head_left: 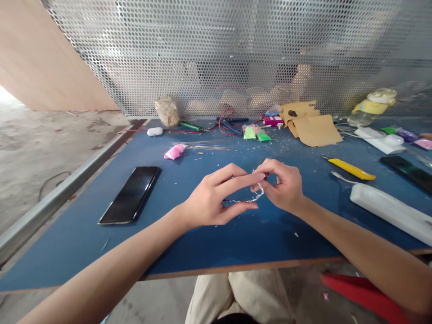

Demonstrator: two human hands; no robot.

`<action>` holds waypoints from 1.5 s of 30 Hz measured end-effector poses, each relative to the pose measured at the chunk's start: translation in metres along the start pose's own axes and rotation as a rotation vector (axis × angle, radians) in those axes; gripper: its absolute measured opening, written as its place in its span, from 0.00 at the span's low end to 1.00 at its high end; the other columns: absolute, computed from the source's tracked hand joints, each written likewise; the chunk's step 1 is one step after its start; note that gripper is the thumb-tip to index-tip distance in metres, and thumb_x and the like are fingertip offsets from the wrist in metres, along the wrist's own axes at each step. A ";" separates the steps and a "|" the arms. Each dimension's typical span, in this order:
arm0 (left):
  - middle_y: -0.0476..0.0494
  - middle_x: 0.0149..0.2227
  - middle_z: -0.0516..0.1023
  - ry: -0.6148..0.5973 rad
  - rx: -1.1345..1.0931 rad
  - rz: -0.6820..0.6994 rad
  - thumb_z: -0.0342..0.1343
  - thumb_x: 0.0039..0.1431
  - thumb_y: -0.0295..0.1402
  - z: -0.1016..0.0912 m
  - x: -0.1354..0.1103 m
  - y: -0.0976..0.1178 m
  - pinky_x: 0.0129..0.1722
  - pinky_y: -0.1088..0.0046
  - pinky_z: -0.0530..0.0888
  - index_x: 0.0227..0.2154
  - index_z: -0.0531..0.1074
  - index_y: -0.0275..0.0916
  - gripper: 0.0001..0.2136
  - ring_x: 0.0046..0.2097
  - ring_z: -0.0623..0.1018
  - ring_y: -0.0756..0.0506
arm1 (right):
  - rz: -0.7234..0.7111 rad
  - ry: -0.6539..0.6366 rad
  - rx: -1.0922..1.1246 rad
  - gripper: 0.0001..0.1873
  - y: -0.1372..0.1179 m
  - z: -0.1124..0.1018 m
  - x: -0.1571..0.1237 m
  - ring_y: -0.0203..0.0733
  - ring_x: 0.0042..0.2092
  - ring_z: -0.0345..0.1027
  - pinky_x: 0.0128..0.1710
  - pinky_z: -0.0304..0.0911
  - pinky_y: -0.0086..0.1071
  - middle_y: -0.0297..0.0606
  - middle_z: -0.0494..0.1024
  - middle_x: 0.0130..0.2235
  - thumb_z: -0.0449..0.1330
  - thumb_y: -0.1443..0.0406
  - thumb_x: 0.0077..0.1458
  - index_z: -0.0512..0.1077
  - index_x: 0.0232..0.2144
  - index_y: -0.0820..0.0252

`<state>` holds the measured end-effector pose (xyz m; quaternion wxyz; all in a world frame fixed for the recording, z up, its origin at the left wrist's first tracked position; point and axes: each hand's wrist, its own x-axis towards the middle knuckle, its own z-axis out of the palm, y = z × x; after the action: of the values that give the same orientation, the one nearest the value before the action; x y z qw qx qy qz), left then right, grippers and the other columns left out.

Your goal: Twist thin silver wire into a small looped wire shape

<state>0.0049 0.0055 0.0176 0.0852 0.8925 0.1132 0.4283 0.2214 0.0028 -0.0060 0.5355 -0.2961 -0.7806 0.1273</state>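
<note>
A thin twisted silver wire loop (pixel 258 196) is held up between my hands above the middle of the blue table. My left hand (pixel 219 193) grips it from the left, its thumb below and its fingers over the top, partly hiding the loop. At the loop's upper right, my right hand (pixel 281 182) pinches the wire between thumb and fingers. The pinched part is hidden behind the fingertips. Straight thin metal wires (pixel 205 146) lie on the table beyond my left hand, next to a small pink packet (pixel 174 151).
A black phone (pixel 131 195) lies left. To the right are a yellow cutter knife (pixel 351 169), a long white device (pixel 389 211) and another dark phone (pixel 408 172). Pliers (pixel 231 126), coloured packets (pixel 256 133), brown paper (pixel 317 129) and a bottle (pixel 371 108) stand or lie by the perforated metal panel (pixel 209 45).
</note>
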 end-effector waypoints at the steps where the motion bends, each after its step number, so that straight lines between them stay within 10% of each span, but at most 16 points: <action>1: 0.42 0.43 0.76 -0.003 -0.023 -0.007 0.62 0.63 0.39 0.001 0.000 0.001 0.42 0.69 0.78 0.59 0.68 0.40 0.24 0.42 0.76 0.48 | 0.019 -0.007 -0.012 0.08 0.000 0.000 0.001 0.36 0.29 0.68 0.33 0.64 0.34 0.32 0.78 0.29 0.63 0.59 0.62 0.73 0.33 0.55; 9: 0.39 0.42 0.76 -0.060 -0.239 -0.088 0.63 0.62 0.40 0.004 0.001 0.006 0.44 0.65 0.77 0.58 0.69 0.37 0.24 0.43 0.74 0.45 | 0.185 -0.104 -0.066 0.17 0.003 -0.002 0.010 0.35 0.30 0.62 0.33 0.57 0.32 0.29 0.73 0.27 0.73 0.54 0.47 0.73 0.29 0.56; 15: 0.40 0.41 0.70 -0.103 -0.390 -0.183 0.59 0.62 0.49 0.007 -0.002 0.008 0.27 0.75 0.71 0.61 0.69 0.42 0.28 0.36 0.69 0.48 | 0.212 -0.109 0.170 0.18 0.013 -0.001 0.007 0.33 0.28 0.61 0.30 0.57 0.30 0.30 0.72 0.27 0.67 0.49 0.55 0.75 0.32 0.56; 27: 0.42 0.41 0.73 -0.094 -0.213 -0.191 0.62 0.62 0.40 0.002 -0.003 -0.005 0.32 0.74 0.74 0.60 0.70 0.41 0.25 0.38 0.72 0.49 | 0.270 -0.162 0.394 0.16 0.025 0.005 0.008 0.39 0.41 0.73 0.43 0.70 0.35 0.38 0.78 0.40 0.66 0.57 0.59 0.70 0.47 0.56; 33: 0.46 0.42 0.78 0.037 0.223 -0.364 0.62 0.61 0.35 0.002 -0.005 -0.011 0.36 0.74 0.76 0.67 0.54 0.39 0.35 0.32 0.72 0.52 | -0.015 0.136 -0.141 0.07 0.012 -0.011 0.020 0.46 0.50 0.71 0.55 0.65 0.46 0.40 0.77 0.44 0.59 0.65 0.63 0.75 0.43 0.54; 45: 0.34 0.50 0.74 -0.166 0.669 -0.313 0.48 0.71 0.32 0.016 -0.003 -0.013 0.41 0.68 0.81 0.69 0.49 0.33 0.27 0.49 0.78 0.42 | -0.275 -0.178 -0.763 0.10 -0.003 -0.004 0.013 0.42 0.36 0.67 0.36 0.58 0.39 0.37 0.79 0.34 0.58 0.65 0.65 0.78 0.45 0.59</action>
<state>0.0136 0.0163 0.0020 -0.1376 0.8745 0.3743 0.2759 0.2208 0.0081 0.0070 0.3300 -0.3539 -0.8474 -0.2187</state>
